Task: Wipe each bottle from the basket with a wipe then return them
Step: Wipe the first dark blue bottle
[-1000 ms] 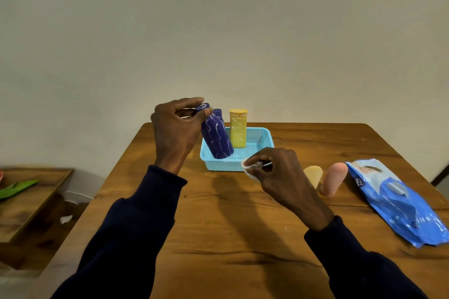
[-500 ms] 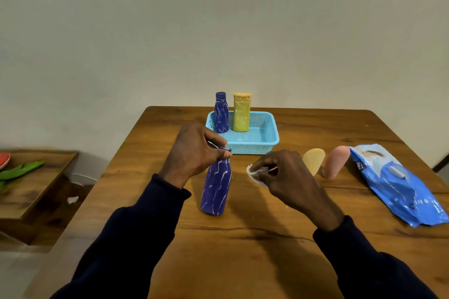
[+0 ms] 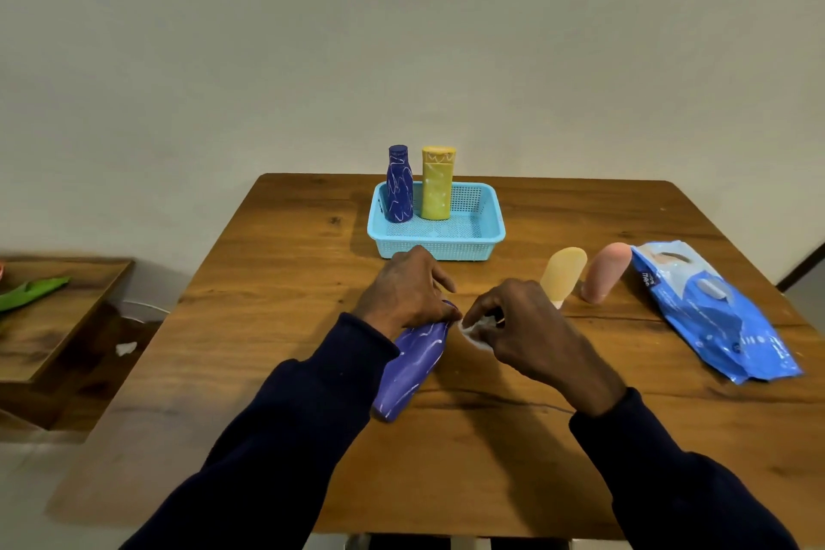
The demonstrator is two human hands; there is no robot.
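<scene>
My left hand (image 3: 408, 288) grips the neck end of a purple bottle with white squiggles (image 3: 413, 364), which lies tilted with its base toward me over the table. Right beside the bottle's top, my right hand (image 3: 520, 328) pinches a small white wipe (image 3: 474, 330). A light blue mesh basket (image 3: 446, 239) stands farther back and holds a dark blue bottle (image 3: 398, 184) and a yellow bottle (image 3: 436, 184), both upright.
On the wooden table (image 3: 285, 281), a pale yellow bottle (image 3: 563, 273) and a pink bottle (image 3: 606, 272) lie right of the hands. A blue wipes pack (image 3: 710, 310) lies at the right edge. A lower wooden shelf (image 3: 49, 317) sits left of the table.
My left hand brought the purple bottle from the basket toward me, stood it on the table, then tipped it over. My right hand kept the wipe and stayed close beside it.
</scene>
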